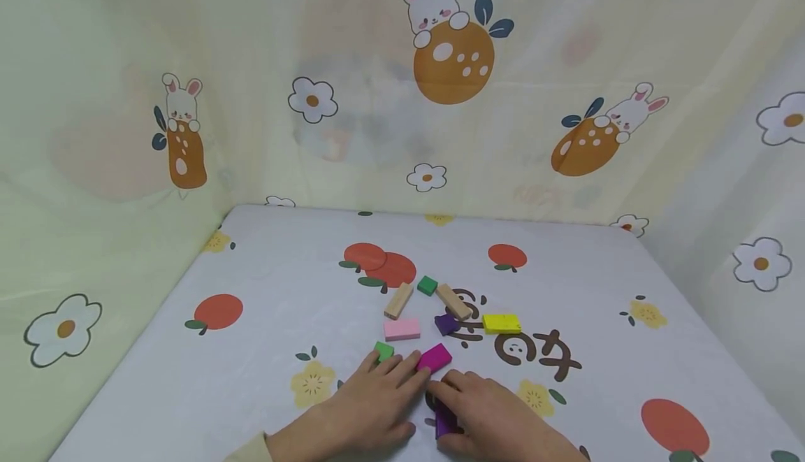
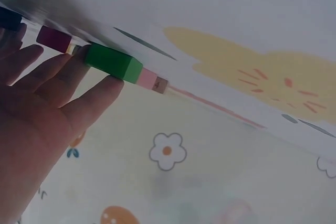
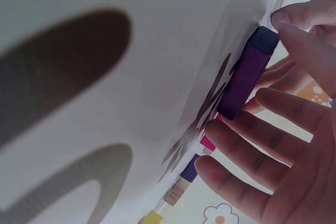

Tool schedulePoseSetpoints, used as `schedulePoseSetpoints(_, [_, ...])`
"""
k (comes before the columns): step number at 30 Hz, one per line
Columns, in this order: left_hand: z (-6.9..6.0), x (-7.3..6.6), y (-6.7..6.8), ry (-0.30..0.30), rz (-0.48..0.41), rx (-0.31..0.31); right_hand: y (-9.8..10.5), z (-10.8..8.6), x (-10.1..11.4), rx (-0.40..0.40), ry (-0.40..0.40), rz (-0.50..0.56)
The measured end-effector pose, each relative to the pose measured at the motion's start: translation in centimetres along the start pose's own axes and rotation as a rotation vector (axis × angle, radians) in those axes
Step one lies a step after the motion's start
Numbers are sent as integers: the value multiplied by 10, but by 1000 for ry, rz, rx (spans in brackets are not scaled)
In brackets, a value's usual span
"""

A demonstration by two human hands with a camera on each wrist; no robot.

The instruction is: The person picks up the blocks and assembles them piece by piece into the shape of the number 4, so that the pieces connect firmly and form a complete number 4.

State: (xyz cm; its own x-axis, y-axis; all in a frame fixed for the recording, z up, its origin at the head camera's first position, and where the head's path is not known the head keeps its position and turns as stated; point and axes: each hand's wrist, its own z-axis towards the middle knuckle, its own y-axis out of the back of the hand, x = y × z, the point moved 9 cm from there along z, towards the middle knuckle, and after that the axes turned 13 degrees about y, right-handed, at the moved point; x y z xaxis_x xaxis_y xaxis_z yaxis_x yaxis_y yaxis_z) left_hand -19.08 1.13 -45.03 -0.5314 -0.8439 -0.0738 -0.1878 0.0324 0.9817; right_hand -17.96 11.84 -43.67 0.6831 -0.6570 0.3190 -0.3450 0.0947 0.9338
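At the front of the table my right hand (image 1: 487, 409) holds a purple block (image 1: 445, 421) lengthwise, thumb at its near end and a finger at the far end. The right wrist view shows that purple block (image 3: 249, 74) lying along the tabletop between them. My left hand (image 1: 371, 402) lies beside it with its fingers spread and fairly straight. A green block (image 2: 113, 61) touches or nearly touches its fingertips. Just beyond the fingers of both hands sits a magenta block (image 1: 435, 358), tilted to the edge of the table.
Farther back stand a pink block (image 1: 402, 330), a dark purple block (image 1: 446, 323), a yellow block (image 1: 502, 323), two wooden blocks, left (image 1: 399, 300) and right (image 1: 454, 302), and a small dark green block (image 1: 427, 285). A printed cloth (image 1: 377, 168) hangs behind the white table (image 1: 283, 294).
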Motion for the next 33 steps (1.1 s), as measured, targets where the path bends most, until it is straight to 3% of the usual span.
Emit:
schedulePoseSetpoints(9, [-5, -11, 4, -43, 94, -81, 24, -10, -15, -90, -78, -26])
schedulePoseSetpoints(15, [-18, -35, -2, -207, 135, -90, 44, -9, -24, -176, -112, -66])
schedulePoseSetpoints(18, [-24, -44, -5, -277, 121, -104, 49, -4, -27, -190, -144, -46])
schedulePoseSetpoints(24, [-25, -47, -14, -310, 152, -60, 57, 10, -36, -222, -244, -41])
schedulePoseSetpoints(27, [-24, -47, -19, -319, 158, -34, 54, 22, -35, -212, -245, -54])
schedulePoseSetpoints(33, [-25, -48, -20, -343, 165, -64, 40, 46, -30, -167, -213, -89])
